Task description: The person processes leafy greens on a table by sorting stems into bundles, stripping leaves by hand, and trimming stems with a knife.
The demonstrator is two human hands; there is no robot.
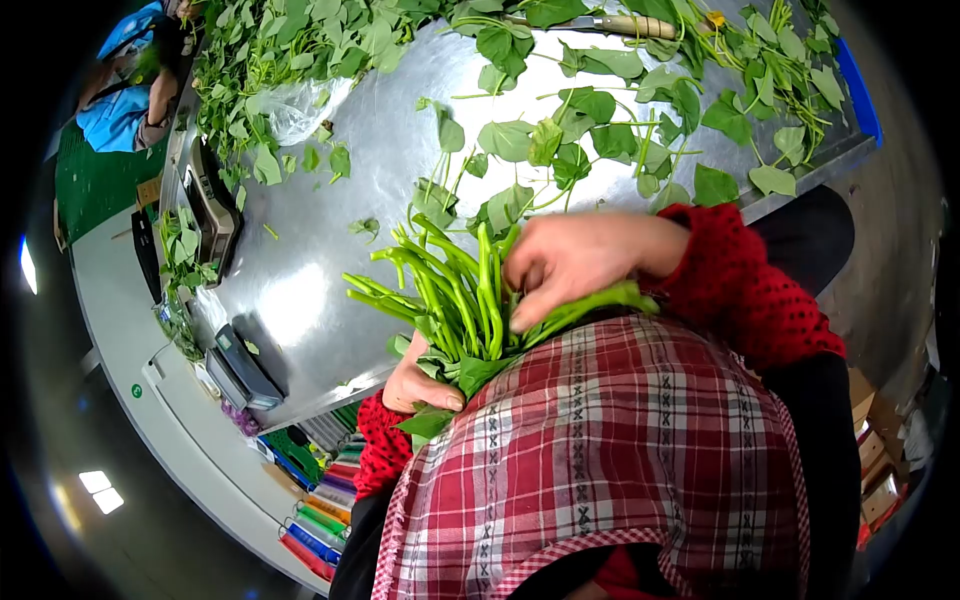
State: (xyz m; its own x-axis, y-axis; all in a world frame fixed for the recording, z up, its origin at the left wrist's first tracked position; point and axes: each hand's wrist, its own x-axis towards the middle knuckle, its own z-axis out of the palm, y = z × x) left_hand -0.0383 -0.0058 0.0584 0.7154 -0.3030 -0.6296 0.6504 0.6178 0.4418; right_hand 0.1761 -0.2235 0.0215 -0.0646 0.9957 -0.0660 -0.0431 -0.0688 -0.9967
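Observation:
My left hand (428, 383) is wrapped around the lower, leafy part of a bunch of leafy greens (465, 295), close against the apron. The thick green stems of the bunch point up and away over the table. At the right side of the bunch, my right hand (590, 258) has its fingers curled in at the stems, slightly blurred by motion. Some stems lie under it, along the apron's top. Loose leafy sprigs (505, 140) are scattered on the metal table (320, 240) just beyond both hands.
A large heap of greens (290, 40) covers the far left, with a clear plastic bag (300, 110) beside it. A wooden-handled tool (630, 25) lies at the back. Scales (240, 370) stand along the left edge. A person in blue (120, 100) is at the far left.

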